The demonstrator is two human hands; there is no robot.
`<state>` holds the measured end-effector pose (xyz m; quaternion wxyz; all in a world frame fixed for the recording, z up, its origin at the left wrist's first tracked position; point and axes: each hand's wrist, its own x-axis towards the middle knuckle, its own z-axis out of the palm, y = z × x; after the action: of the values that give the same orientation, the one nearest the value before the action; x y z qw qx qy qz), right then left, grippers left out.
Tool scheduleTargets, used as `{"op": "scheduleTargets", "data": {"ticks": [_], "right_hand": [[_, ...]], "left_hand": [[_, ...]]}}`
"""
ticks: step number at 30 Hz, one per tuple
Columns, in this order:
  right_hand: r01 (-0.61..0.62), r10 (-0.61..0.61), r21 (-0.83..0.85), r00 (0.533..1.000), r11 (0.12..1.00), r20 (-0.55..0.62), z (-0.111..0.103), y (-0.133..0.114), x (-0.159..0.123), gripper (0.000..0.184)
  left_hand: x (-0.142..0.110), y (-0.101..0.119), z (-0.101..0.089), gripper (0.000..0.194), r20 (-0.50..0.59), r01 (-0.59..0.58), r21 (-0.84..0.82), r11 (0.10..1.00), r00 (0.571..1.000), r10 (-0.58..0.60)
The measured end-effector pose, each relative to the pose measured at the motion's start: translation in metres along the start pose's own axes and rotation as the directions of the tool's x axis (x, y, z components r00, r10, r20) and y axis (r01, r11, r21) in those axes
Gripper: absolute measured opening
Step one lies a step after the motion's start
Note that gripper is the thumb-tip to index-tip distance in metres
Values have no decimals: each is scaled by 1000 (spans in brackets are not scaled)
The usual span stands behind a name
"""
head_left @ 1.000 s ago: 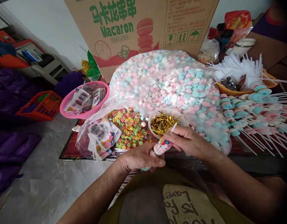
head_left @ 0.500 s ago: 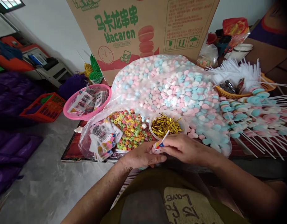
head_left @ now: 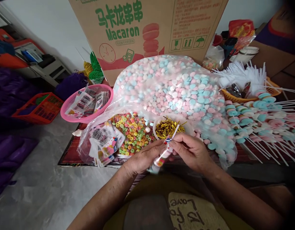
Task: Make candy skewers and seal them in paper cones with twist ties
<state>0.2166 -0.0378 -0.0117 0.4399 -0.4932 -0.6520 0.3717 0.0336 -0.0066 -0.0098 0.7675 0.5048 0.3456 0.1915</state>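
Observation:
Between my hands is a candy skewer [head_left: 163, 155] in a clear printed bag, its white stick pointing up and to the right. My left hand [head_left: 145, 157] is closed round the bagged candy. With thumb and fingers, my right hand [head_left: 191, 150] pinches the gathered bag mouth at the stick. Just beyond them stands a white bowl [head_left: 189, 127] of gold twist ties [head_left: 168, 128]. Ring-shaped candies [head_left: 131, 135] in several colours and a pile of printed bags [head_left: 104, 143] lie to the left of it.
A big clear sack of pastel marshmallow discs [head_left: 166, 86] fills the middle, before a cardboard box [head_left: 128, 41]. Finished-looking skewers [head_left: 260, 118] lie at right, below a basket of white sticks [head_left: 243, 78]. At left sits a pink basket [head_left: 66, 115] of printed bags.
The bagged skewer has turned to show more of its length. My right hand has shifted right, and its fingers now pinch the bag mouth beside the stick.

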Motion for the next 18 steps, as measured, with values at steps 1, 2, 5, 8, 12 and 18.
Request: {"op": "scheduleTargets", "data": {"ticks": [1,2,5,8,12,18], "right_hand": [[23,-23,-30,1000,999,11,3,-2,1,22],[74,-73,-85,997,994,5,6,-5,2,21],[270,-286,-304,958,913,-7,7,-12,10,22],[215,-258,-294,959,932,-118,-3,-13,16,21],[-63,69,30,946,998,-316,-14,-4,12,15],[-160,165,-71,983,985,80,14,2,-1,30]], "left_hand": [[-1,0,2,43,14,-15,-17,1000,1000,15],[-1,1,3,42,28,-31,-22,999,999,32],[-3,5,4,38,21,-98,82,992,995,96],[-3,7,2,30,-105,-132,283,950,980,168],[0,0,0,33,-244,-25,234,972,966,84],[-1,-2,4,32,-130,-181,468,865,954,270]]}}
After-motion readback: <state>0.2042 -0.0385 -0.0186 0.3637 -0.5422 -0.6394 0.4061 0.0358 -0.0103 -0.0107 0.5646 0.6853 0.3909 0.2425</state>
